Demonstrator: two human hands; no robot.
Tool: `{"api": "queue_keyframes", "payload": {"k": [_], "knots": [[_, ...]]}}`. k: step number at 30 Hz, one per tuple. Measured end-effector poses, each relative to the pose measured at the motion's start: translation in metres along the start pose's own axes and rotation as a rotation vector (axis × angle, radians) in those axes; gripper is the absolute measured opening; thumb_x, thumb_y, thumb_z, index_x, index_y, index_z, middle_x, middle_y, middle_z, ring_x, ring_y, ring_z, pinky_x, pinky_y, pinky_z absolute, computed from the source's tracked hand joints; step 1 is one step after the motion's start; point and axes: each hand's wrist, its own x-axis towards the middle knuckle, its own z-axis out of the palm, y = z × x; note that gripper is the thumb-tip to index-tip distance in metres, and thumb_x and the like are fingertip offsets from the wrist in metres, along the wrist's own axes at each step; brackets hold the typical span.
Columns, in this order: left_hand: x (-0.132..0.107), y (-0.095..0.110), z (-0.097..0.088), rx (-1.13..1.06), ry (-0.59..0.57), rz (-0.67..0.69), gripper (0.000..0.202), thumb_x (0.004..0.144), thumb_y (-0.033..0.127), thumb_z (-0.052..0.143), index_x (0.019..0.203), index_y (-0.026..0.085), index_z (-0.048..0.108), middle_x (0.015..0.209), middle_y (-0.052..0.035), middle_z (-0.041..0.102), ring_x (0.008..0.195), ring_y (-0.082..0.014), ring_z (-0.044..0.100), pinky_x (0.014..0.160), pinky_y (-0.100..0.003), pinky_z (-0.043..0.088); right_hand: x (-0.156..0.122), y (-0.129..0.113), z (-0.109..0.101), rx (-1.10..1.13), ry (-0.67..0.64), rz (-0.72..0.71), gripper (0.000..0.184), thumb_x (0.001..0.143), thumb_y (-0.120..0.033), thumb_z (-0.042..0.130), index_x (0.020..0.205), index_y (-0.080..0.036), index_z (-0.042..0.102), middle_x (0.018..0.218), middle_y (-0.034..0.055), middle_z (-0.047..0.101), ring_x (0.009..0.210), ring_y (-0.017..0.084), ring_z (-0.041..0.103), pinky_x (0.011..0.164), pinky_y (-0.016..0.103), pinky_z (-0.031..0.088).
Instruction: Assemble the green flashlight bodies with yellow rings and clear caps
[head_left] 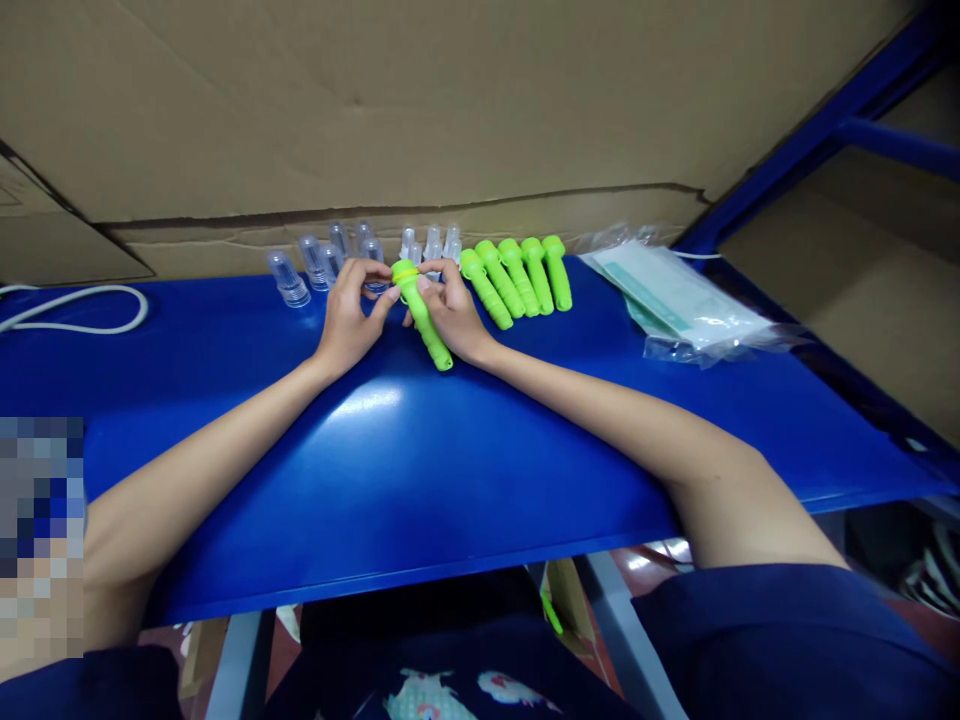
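Note:
A lime-green, flashlight-shaped plastic handle (430, 335) is tilted between my two hands, its wide head away from me and its narrow end towards me. My left hand (352, 318) pinches the head from the left with thumb and fingertips. From the other side my right hand (459, 318) is closed around the upper part, thumb lying along it. Just right of my right hand, several matching green handles (514, 280) lie side by side in a row. Clear plastic cylinders (289, 280) stand behind and left of my left hand, partly hidden by it.
Small clear pieces (433, 240) stand behind my hands. Plastic-bagged sheets (682, 295) lie at the right on the blue table (420, 470). A white cable (120, 292) loops at the left. Cardboard (420, 110) walls the back, and a blue metal frame (810, 125) rises at the right.

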Motion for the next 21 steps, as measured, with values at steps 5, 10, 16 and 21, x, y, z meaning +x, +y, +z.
{"api": "queue_keyframes", "payload": {"k": [5, 10, 16, 21], "knots": [[0.000, -0.004, 0.001, -0.099, 0.002, -0.070, 0.020, 0.091, 0.029, 0.074, 0.106, 0.021, 0.065, 0.106, -0.0043, 0.070, 0.094, -0.0143, 0.074, 0.077, -0.024, 0.057, -0.004, -0.008, -0.001, -0.021, -0.014, 0.048, 0.044, 0.103, -0.063, 0.044, 0.121, -0.023, 0.037, 0.068, -0.0016, 0.068, 0.055, 0.019, 0.065, 0.053, 0.029, 0.051], [0.002, 0.002, -0.002, -0.065, 0.006, -0.123, 0.016, 0.087, 0.022, 0.078, 0.100, 0.019, 0.070, 0.099, -0.0027, 0.074, 0.089, -0.0133, 0.072, 0.075, -0.024, 0.054, -0.004, -0.010, 0.000, -0.016, -0.002, 0.061, 0.036, 0.104, -0.058, 0.045, 0.118, -0.025, 0.039, 0.063, -0.0053, 0.066, 0.051, 0.016, 0.063, 0.049, 0.025, 0.047], [0.002, 0.008, -0.004, -0.068, -0.002, -0.189, 0.016, 0.084, 0.022, 0.082, 0.097, 0.019, 0.074, 0.083, 0.0009, 0.075, 0.077, -0.0116, 0.069, 0.071, -0.024, 0.049, -0.004, -0.010, 0.000, 0.007, -0.002, 0.076, 0.031, 0.104, -0.055, 0.047, 0.114, -0.026, 0.040, 0.060, -0.0074, 0.064, 0.048, 0.014, 0.062, 0.048, 0.023, 0.046], [0.004, 0.008, -0.005, -0.112, 0.024, -0.198, 0.005, 0.087, 0.020, 0.077, 0.091, 0.019, 0.075, 0.094, -0.0025, 0.078, 0.084, -0.0127, 0.070, 0.073, -0.024, 0.050, -0.007, -0.019, 0.000, 0.001, 0.003, 0.093, 0.035, 0.103, -0.059, 0.047, 0.113, -0.026, 0.040, 0.059, -0.0062, 0.065, 0.046, 0.016, 0.060, 0.045, 0.025, 0.045]]}}
